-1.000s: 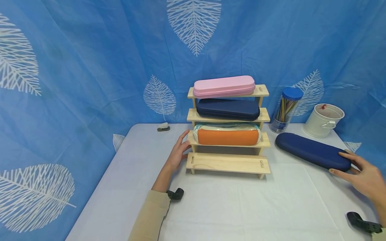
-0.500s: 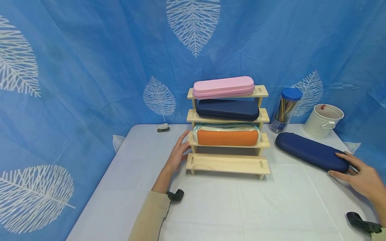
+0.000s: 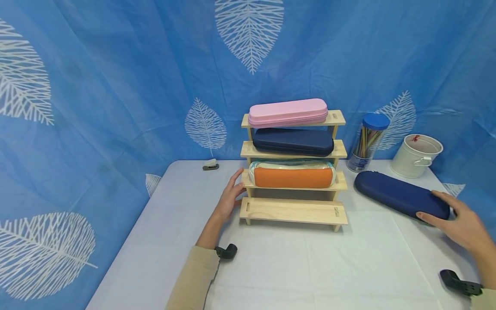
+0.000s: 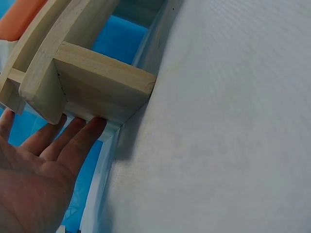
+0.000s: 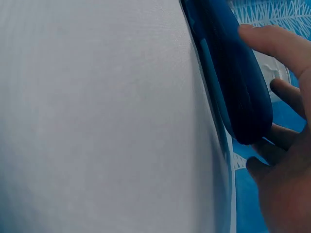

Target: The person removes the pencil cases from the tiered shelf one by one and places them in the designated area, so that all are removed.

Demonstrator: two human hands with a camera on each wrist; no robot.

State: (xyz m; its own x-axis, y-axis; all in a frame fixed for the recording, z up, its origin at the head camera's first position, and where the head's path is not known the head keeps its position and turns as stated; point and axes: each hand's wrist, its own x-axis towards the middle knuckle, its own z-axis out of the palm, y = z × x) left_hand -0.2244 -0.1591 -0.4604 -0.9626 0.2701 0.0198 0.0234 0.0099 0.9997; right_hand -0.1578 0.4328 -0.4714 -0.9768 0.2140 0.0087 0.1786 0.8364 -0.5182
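My left hand [image 3: 228, 199] rests its fingertips against the left side of a four-step wooden display rack [image 3: 293, 209]; in the left wrist view its fingers [image 4: 80, 143] extend to the rack's upright. A dark blue pencil case [image 3: 399, 193] lies at an angle on the table right of the rack. My right hand [image 3: 463, 221] grips the near right end of this case, thumb on the near side and fingers on the far side. On the rack sit a pink pencil case [image 3: 288, 113], a navy case [image 3: 293, 142] and an orange pouch [image 3: 293, 176]; the lowest step is bare.
A clear jar of pencils [image 3: 366, 142] with a blue lid and a white bucket [image 3: 416, 155] stand at the back right, beyond the dark blue case. A small stapler-like object [image 3: 211, 164] lies at the back left edge. A blue leaf-print curtain [image 3: 155, 77] hangs behind the white table [image 3: 310, 267].
My right hand has shifted slightly left along the end of the dark blue case, its thumb now further over the near side. The left hand and rack look the same.
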